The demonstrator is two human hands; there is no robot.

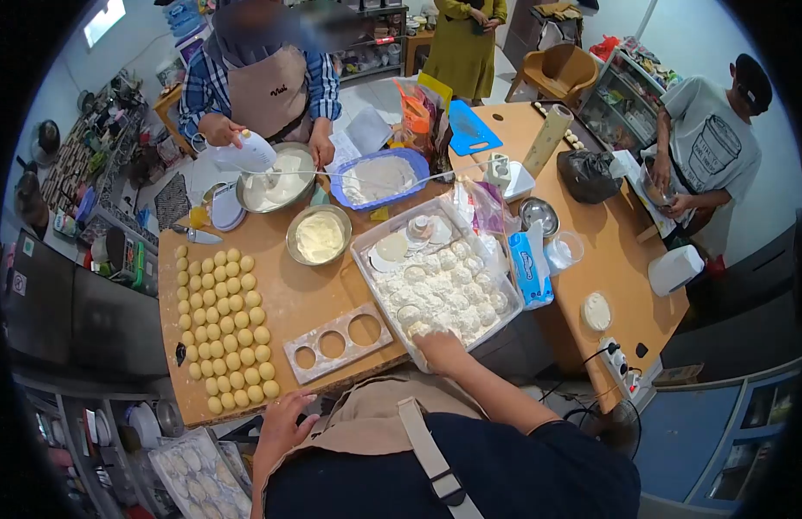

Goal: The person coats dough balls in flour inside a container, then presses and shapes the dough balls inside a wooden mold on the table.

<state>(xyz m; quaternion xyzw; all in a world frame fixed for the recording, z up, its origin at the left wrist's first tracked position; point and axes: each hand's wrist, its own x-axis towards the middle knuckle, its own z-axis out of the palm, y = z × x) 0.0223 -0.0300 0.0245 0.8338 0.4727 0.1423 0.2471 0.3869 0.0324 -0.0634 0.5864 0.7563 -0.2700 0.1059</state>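
Note:
My right hand (pixel 440 350) reaches into the near corner of a white tray (pixel 512 325) of flour. Its fingers are curled down into the flour, and whatever they hold is hidden. Several flour-coated balls (pixel 461 275) lie in the tray, with a pale disc (pixel 392 248) at its far end. My left hand (pixel 287 424) is at the table's front edge, fingers apart and holding nothing. Near it lies a wooden board with three round holes (pixel 332 344). Rows of yellow dough balls (pixel 232 324) cover the table's left side.
Across the table a person holds a hand mixer (pixel 245 154) over a metal bowl (pixel 267 206). Near them stand a bowl of pale cream (pixel 320 238), a blue basin of flour (pixel 392 205) and a knife (pixel 198 235). A tissue pack (pixel 529 270) sits right of the tray. Another person works at right.

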